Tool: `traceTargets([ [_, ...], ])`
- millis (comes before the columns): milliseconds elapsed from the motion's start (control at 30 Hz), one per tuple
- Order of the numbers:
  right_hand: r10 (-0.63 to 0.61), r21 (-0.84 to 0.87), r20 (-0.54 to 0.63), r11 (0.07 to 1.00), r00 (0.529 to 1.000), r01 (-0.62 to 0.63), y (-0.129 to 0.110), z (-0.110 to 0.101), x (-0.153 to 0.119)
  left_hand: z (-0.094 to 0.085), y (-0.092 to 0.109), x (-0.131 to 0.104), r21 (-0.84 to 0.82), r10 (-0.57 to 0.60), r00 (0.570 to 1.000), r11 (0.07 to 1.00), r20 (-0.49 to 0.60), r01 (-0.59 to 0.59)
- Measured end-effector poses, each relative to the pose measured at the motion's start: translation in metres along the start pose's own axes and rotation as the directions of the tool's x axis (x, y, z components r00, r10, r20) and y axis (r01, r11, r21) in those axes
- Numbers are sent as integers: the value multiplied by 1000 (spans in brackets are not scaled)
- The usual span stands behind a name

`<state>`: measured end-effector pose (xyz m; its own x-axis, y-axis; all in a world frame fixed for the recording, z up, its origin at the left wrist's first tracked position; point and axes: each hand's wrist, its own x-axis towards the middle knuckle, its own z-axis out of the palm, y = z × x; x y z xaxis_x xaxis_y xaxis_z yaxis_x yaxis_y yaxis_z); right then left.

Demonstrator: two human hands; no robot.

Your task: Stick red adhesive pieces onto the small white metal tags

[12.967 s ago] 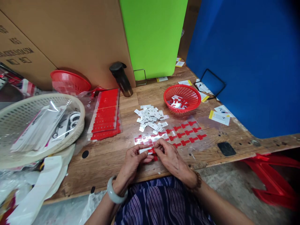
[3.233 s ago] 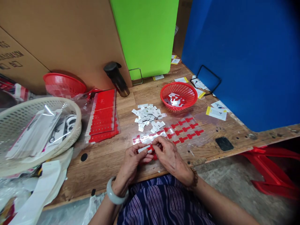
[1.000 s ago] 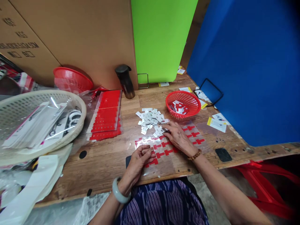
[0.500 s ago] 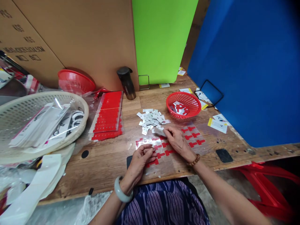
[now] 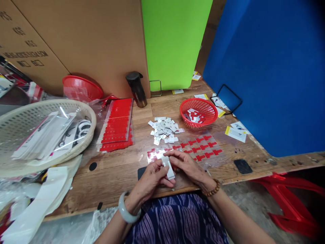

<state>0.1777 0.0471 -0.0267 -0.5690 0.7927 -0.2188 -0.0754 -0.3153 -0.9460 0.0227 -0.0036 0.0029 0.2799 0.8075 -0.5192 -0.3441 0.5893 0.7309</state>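
Observation:
My left hand (image 5: 154, 176) pinches a small white card (image 5: 168, 168) between thumb and fingers, above the front part of the clear sheet. My right hand (image 5: 186, 166) reaches in from the right, its fingertips closed at the card's upper edge. Under and beyond the hands lies the clear sheet with rows of red T-shaped pieces (image 5: 199, 158). Behind it is a loose pile of small silvery-white cards (image 5: 164, 128). A red basket (image 5: 212, 113) to the right of the pile holds white pieces with red on them.
At left stand a large cream basket (image 5: 90, 134) with packets and a stack of red sheets (image 5: 118, 122). A dark bottle (image 5: 137, 89) is behind them. Green (image 5: 175, 44) and blue (image 5: 266, 78) panels rise at the back and right, with a black wire stand and printed cards.
My right hand has moved left and toward me, bringing a card from beside the pile to my left hand. My left hand now grips the card.

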Motion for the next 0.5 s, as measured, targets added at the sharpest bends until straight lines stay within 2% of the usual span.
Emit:
traceTargets([
  [67,39,127,136,990,990,-57,2,0,-3,0,0,-3,1,-36,996,999,83,36],
  [133,15,237,170,970,985,-55,3,2,-5,-1,-2,-3,-39,-60,992,997,110,65],
  [300,-39,375,101,927,994,-1,8,3,-11,-3,-10,-5,-147,-92,993,984,68,101],
  [500,-9,411,39,911,999,-8,15,4,-15,1,-12,-9,-114,-71,997,991,-16,69],
])
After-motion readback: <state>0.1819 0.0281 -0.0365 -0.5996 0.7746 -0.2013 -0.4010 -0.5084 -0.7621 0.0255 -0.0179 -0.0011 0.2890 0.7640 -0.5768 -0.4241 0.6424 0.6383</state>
